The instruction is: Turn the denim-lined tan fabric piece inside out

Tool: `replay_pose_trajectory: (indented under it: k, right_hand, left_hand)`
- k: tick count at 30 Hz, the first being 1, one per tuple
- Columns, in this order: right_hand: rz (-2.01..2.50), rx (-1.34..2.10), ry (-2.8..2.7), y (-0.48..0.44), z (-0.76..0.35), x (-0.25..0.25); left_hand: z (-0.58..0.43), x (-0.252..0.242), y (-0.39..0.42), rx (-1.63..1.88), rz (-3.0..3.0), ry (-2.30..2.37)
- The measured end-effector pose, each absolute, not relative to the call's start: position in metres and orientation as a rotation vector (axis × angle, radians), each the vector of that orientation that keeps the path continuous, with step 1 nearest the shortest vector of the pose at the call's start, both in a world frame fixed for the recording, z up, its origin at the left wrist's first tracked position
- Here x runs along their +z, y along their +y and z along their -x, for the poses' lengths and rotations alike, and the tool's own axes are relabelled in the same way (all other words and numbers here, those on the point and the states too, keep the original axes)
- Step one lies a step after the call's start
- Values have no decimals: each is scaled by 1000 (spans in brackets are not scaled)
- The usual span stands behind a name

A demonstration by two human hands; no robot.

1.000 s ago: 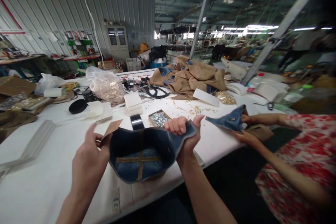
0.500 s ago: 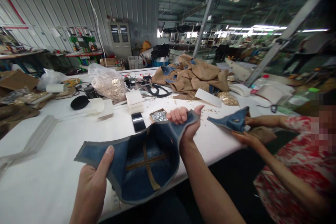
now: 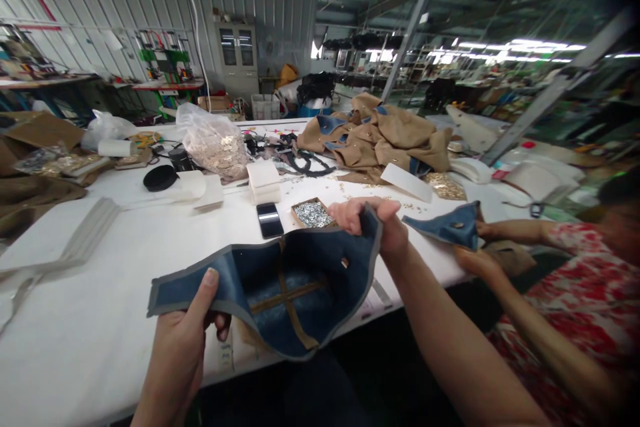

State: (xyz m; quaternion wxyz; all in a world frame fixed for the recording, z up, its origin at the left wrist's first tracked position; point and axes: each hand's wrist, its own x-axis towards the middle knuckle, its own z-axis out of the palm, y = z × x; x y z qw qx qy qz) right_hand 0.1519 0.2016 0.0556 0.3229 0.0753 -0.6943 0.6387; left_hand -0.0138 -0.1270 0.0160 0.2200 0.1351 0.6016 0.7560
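I hold a blue, curved bag panel (image 3: 280,280) with a tan cross strap inside, over the near edge of the white table (image 3: 100,307). My left hand (image 3: 187,330) pinches its left flap, thumb on top. My right hand (image 3: 373,223) grips its upper right edge beside a small round hole. A small tray of silver rivets (image 3: 313,213) and a black phone (image 3: 270,219) lie just behind the panel.
To my right a person in a red floral top holds another blue piece (image 3: 447,227) with both hands. A heap of tan and blue panels (image 3: 380,137), a clear bag of metal parts (image 3: 215,143), white boxes (image 3: 263,181), black straps and scattered rivets cover the far table.
My left hand let go of a tan card and took the panel's left flap, spreading it wide. My right hand rolled over the top edge. The view shifted left.
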Motion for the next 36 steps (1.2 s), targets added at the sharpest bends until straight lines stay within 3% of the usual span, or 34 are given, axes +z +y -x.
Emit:
replay_pose_trajectory:
  k: [9, 13, 16, 20, 24, 29, 34, 36]
  right_hand:
    - [149, 1325, -2709, 238, -197, 133]
    - [480, 756, -2761, 223, -219, 119]
    - [699, 518, -2574, 204, -233, 94]
    - [518, 256, -2507, 169, -239, 78]
    - [418, 296, -2624, 133, -228, 75]
    - [975, 393, -2489, 122, -212, 49]
    - [1201, 1066, -2215, 127, -218, 8]
    - [1153, 1130, -2144, 126, -222, 2]
  left_hand:
    - [13, 5, -132, 2167, -27, 1443]
    - [13, 2, -134, 2137, 78, 1402]
    - [12, 3, -136, 2113, 145, 1363]
    - [8, 6, -134, 2072, 188, 1353]
    - [1, 9, -129, 2063, 125, 1352]
    - [0, 2, -137, 2070, 174, 1336]
    - [6, -6, -147, 2098, 226, 1280]
    - [6, -5, -146, 2071, 225, 1272]
